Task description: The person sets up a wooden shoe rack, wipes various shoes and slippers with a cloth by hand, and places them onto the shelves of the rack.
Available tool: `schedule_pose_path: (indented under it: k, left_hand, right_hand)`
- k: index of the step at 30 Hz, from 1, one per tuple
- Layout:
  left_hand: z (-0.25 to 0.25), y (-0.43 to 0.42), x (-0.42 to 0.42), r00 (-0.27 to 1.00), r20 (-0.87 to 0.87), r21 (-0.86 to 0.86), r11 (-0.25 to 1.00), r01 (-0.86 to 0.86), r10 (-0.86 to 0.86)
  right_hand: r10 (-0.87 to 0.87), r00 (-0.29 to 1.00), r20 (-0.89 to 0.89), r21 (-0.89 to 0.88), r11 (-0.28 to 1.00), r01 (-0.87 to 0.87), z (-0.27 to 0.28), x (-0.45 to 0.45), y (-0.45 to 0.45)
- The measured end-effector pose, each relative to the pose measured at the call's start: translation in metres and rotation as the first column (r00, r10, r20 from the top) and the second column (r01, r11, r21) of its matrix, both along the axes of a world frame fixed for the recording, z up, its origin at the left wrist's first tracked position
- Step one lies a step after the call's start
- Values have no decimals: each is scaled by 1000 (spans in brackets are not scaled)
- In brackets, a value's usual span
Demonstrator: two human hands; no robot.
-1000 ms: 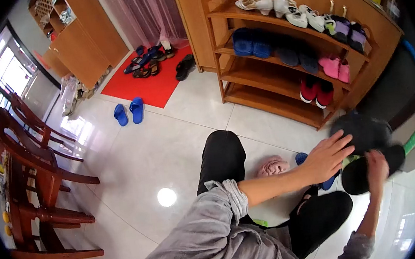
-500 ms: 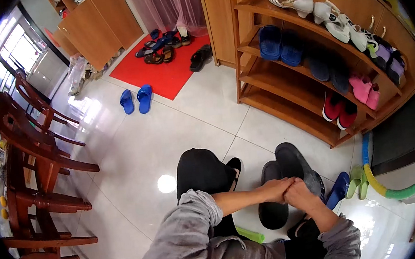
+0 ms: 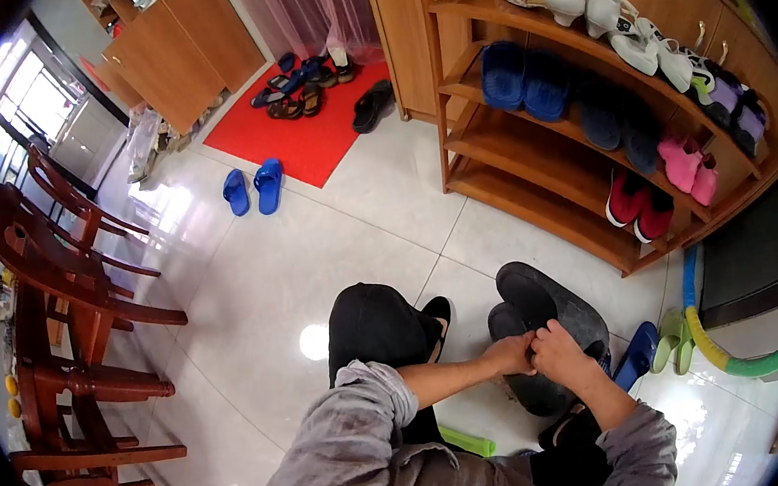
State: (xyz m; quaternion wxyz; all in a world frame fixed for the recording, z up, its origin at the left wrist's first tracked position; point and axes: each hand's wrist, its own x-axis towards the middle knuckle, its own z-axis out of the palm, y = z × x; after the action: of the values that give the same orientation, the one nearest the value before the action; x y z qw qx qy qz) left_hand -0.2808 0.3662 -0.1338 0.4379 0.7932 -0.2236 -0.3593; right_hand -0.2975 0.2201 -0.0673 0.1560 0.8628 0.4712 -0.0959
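A pair of black slippers is held between my hands, low in front of my knees. My left hand has its fingers closed at the straps of the slippers. Right beside it, touching it, my right hand is closed on the slippers too. The two slippers overlap, one partly behind the other, with their toe ends toward the shoe rack. What each set of fingertips pinches is partly hidden.
A wooden shoe rack with several pairs of shoes stands ahead on the right. Blue slippers lie near a red mat. Dark blue and green slippers are at the right, by a coloured hoop. Wooden chairs stand left.
The black slippers came from the far right to the middle with both hands, which closed together on them. Since the last earlier frame, the slippers have tilted and overlap more. The pink item is no longer visible.
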Motion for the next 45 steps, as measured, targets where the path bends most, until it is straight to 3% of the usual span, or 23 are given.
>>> schedule_pose_path:
  k: [2,5,8,11,13,15,17,19,20,22,25,28,31,32,33,35,37,39,41,42,43,45]
  left_hand:
    - [-19,1,-7,997,-73,-112,993,21,-29]
    - [-37,-6,-19,971,-240,-350,931,-100,14]
    - [-40,-9,-21,972,-204,-342,923,-178,112]
    - [-43,-15,-16,956,-118,-293,911,-291,268]
    - [-38,-14,-9,919,-113,-329,859,-393,377]
    - [-33,-9,-2,822,-316,-255,792,-554,473]
    - [-11,-4,8,719,-436,-141,748,-649,542]
    - [-24,-9,13,621,-655,-335,571,-749,430]
    - [-30,-11,12,600,-700,-312,589,-745,388]
    - [19,-1,13,546,-781,-270,625,-733,304]
    - [-4,-12,16,487,-834,-369,394,-842,259]
    - [-17,-11,31,489,-744,-333,381,-862,455]
    - [-27,2,56,435,-722,-323,294,-899,538]
    - [-55,5,69,377,-724,-318,206,-926,578]
    - [-59,16,79,349,-710,-287,202,-937,612]
    - [-100,30,97,310,-578,-298,159,-941,755]
    - [-121,44,111,163,-515,-264,25,-964,842]
    - [-164,59,129,-69,-495,-187,-184,-965,866]
    - [-179,80,141,-188,-533,-77,-269,-960,825]
    - [-138,87,141,-215,-578,-17,-275,-961,787]
    - [-147,92,151,-298,-598,28,-352,-936,744]
    - [-158,109,167,-297,-689,123,-297,-947,661]
  right_hand:
    - [18,1000,16,-39,999,-17,4,-5,2]
    - [13,1000,2,-25,1000,-13,8,-12,6]
    - [-16,1000,20,-19,1000,16,1,-15,1]
    - [4,987,159,165,986,-31,19,-8,0]
    - [-111,978,175,302,952,55,25,-6,2]
    - [-277,939,204,504,852,142,38,-3,3]
    - [-540,842,11,598,678,427,46,-3,2]
    - [-723,681,-115,618,485,619,42,-3,-1]
    - [-737,645,-202,626,410,664,35,-2,-6]
    - [-737,563,-374,620,253,743,17,4,-17]
    - [-635,708,-309,618,432,657,6,9,-25]
    - [-579,786,-215,576,575,581,0,12,-8]
    - [-542,836,-81,579,657,482,6,19,3]
    - [-538,841,-46,554,687,470,4,21,3]
    - [-533,846,-8,527,717,456,2,26,1]
    - [-560,827,-41,467,721,512,-17,27,-16]
    - [-604,796,-35,361,735,574,-43,19,-40]
    - [-653,753,-75,257,717,648,-55,4,-64]
    - [-711,693,-117,180,671,719,-62,-13,-83]
    - [-740,658,-140,154,640,753,-65,-21,-92]
    - [-766,622,-162,127,609,783,-68,-28,-99]
    - [-793,581,-185,145,562,814,-78,-42,-112]
